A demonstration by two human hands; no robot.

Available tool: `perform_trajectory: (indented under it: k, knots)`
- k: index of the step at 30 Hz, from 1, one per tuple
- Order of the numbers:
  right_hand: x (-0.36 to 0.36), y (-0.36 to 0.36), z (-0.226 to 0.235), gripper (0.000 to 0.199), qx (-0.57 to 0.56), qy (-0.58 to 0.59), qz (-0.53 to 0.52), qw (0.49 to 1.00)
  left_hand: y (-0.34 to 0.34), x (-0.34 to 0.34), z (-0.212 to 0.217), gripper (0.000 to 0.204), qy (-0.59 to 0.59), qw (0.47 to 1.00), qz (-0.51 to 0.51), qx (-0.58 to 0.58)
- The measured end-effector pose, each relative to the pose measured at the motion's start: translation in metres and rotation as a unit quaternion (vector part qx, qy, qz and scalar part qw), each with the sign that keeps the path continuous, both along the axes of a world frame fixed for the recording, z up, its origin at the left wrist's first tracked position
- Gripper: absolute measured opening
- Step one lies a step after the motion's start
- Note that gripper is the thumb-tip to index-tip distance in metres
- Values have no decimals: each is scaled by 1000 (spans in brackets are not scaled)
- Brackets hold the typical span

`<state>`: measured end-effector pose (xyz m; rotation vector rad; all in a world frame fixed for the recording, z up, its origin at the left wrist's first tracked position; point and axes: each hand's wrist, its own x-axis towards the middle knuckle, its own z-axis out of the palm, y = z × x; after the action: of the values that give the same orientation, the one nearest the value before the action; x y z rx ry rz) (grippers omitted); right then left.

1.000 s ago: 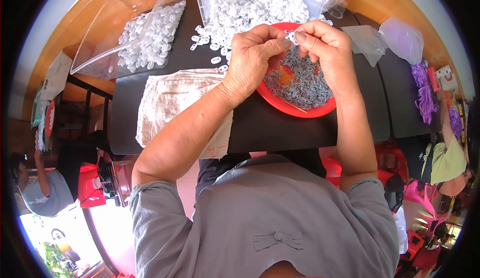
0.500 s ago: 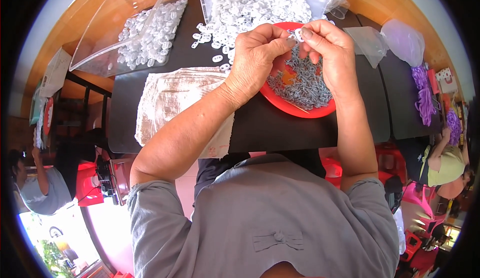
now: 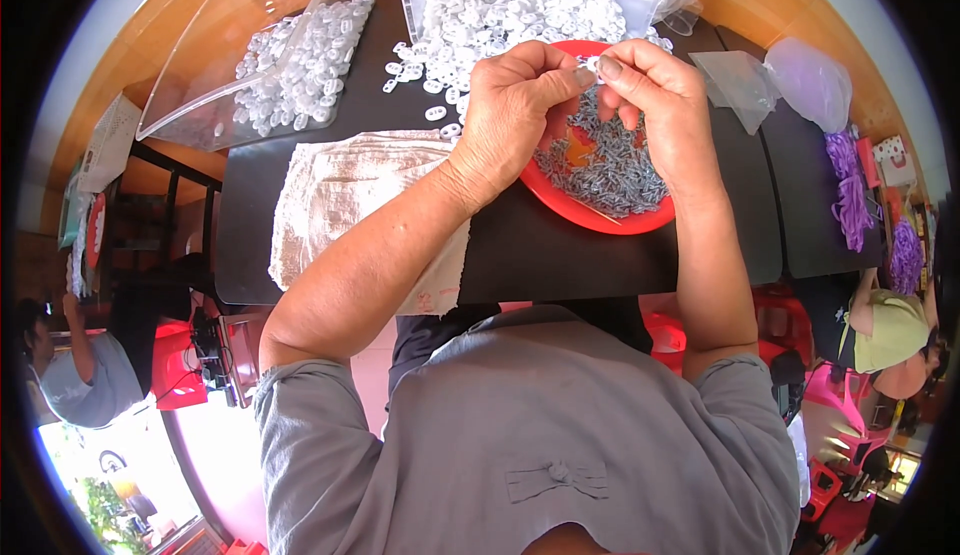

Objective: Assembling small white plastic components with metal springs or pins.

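My left hand (image 3: 515, 105) and my right hand (image 3: 655, 100) meet fingertip to fingertip above a red bowl (image 3: 590, 217) full of small grey metal pieces (image 3: 610, 165). Between the fingertips they pinch one small white plastic piece (image 3: 594, 64); which hand carries its weight is hard to tell. Just beyond the hands lies a heap of white plastic pieces (image 3: 500, 10) spilling from a clear bag onto the black table (image 3: 560, 265).
A second clear bag of white pieces (image 3: 290, 60) lies at the far left. A beige cloth (image 3: 350, 195) covers the table by my left forearm. Empty clear bags (image 3: 790, 80) and purple items (image 3: 855, 205) lie to the right. Other people sit at lower left and at right.
Both hands have stayed over the red bowl, fingertips together, with only small shifts of the fingers around the white piece.
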<state>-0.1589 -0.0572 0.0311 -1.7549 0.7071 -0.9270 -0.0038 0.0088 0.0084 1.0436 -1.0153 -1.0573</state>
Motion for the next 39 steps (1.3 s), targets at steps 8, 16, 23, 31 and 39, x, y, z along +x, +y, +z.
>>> perform_trajectory:
  k: [8,16,23,31,39]
  knots:
    - [-4,-6,-1,17,13,-24,7,1000,-3,-1,-4,15,14,1000,-19,-13]
    - [-4,-6,-1,16,11,-26,14,1000,-3,-1,-4,14,14,1000,-19,-9]
    - [-2,-3,1,16,18,-16,4,1000,-1,-1,-1,16,21,1000,-16,-4]
    - [-4,-7,-5,12,-3,-19,20,1000,-1,2,-3,14,39,999,-21,-9]
    - [-5,-9,-5,12,22,-49,8,999,-1,1,-2,15,39,999,-8,-8]
